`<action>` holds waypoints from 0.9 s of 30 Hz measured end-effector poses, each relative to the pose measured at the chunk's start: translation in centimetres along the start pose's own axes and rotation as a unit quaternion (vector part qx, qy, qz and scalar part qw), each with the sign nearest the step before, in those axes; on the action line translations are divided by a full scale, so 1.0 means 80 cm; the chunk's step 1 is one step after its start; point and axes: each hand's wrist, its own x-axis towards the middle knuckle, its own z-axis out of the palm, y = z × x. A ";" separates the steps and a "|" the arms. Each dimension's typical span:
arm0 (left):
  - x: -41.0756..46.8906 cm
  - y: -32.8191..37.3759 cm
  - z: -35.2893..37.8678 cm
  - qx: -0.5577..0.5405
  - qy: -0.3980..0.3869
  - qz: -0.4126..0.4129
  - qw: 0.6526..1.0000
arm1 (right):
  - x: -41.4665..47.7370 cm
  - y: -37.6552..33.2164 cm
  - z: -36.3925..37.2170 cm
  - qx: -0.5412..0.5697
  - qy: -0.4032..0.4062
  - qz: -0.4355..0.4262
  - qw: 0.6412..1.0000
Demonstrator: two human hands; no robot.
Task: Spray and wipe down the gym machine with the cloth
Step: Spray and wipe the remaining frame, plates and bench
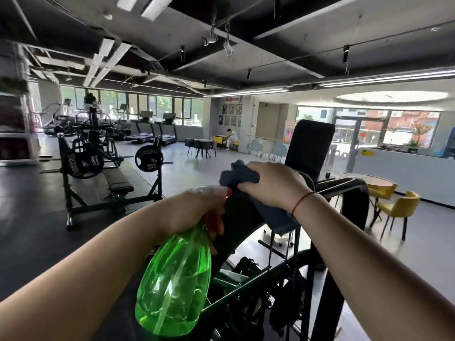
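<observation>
At far left a plate-loaded bench (86, 163) stands well apart and plays no part here. The left hand (194, 209) grips the neck of the green spray bottle (174, 279), fingers curled at the orange trigger. The bottle's body tilts back toward the person and its head sits just beside the cloth (240, 174). The right hand (273, 185) clutches that dark cloth, bunched, and presses it on the top curved bar of the gym machine (354, 205), wrist bent down, forearm reaching up from the lower right. By my judgement the wiping is under way on this upper bar. Whether the bar is wet I cannot tell, as the black frame is dim. The lower frame below looks left to do. A yellow chair (398, 205) sits beyond at right.
</observation>
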 end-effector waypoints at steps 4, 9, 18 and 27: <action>-0.004 0.005 0.004 -0.014 0.007 0.001 1.000 | 0.047 0.029 0.003 -0.048 -0.030 0.081 0.995; -0.006 0.004 0.009 -0.051 0.030 -0.026 0.998 | 0.075 0.017 0.023 -0.094 -0.043 0.099 0.990; -0.035 -0.014 0.014 -0.102 0.048 -0.011 0.994 | -0.015 -0.023 0.018 -0.070 0.095 -0.039 0.992; -0.082 -0.042 0.003 -0.070 0.032 -0.023 0.997 | 0.051 0.005 0.009 -0.052 -0.038 0.175 0.983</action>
